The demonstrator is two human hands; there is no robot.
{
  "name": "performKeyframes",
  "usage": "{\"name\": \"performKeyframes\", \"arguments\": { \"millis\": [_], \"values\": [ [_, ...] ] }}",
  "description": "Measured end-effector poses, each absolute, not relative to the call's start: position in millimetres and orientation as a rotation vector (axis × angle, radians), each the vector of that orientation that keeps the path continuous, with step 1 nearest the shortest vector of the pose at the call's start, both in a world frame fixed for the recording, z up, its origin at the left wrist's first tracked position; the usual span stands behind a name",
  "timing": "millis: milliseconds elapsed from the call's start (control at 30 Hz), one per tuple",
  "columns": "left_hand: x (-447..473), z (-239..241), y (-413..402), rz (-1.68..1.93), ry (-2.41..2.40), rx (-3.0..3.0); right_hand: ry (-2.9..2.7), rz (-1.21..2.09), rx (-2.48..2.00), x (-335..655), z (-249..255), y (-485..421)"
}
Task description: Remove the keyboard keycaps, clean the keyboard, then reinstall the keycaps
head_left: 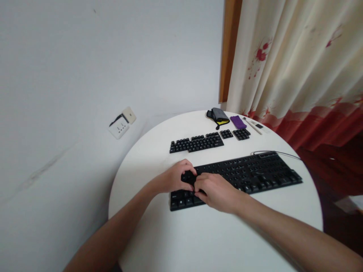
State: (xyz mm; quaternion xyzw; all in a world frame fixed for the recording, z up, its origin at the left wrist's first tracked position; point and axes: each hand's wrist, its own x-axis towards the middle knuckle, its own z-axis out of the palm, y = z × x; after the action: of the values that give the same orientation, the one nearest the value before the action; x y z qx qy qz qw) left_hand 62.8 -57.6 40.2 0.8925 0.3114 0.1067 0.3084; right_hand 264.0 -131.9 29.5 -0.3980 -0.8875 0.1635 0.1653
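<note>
Keyboard [255,174] and cable [286,153] are lying on the tabletop [147,160], the board's left end directly under the fingers and the rest stretching off to their right. The left hand [178,175] is arching over that end, its thumb and forefinger standing apart with dark keys showing between them. The right hand [217,190] is bunching its fingers just beside the left fingertips; whether they are gripping a key, I cannot tell, as the tips are hiding the spot.

With both hands crowding one place, the fingers could be knocking each other or pressing a neighbouring key askew. Uneven force could be tilting a cap and straining what is holding it. Sideways pushing could be sliding the board, since nothing visible is clamping it.

Beyond the fingers, loose caps are sitting in a large block [202,142], a small block [226,134] and a right-hand block [241,134]. A forearm or a shifting board could be scattering their rows and muddling the order. Farther right of the fingers, the cable is curving past the board's back edge; a snag there could be twisting the board.
</note>
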Motion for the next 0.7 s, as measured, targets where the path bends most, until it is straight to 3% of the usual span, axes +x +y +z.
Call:
{"name": "performKeyframes", "arguments": {
  "millis": [367, 700],
  "values": [
    [63.8, 41.3, -57.6, 0.306, 0.816, 2.363, -2.565, 0.364, -1.156, 259.6, 32.2, -136.6],
    [62.5, 40.4, -57.3, 0.293, 0.819, 2.369, -2.331, 0.639, -1.266, 262.2, 27.1, -133.8]
  ]
}}
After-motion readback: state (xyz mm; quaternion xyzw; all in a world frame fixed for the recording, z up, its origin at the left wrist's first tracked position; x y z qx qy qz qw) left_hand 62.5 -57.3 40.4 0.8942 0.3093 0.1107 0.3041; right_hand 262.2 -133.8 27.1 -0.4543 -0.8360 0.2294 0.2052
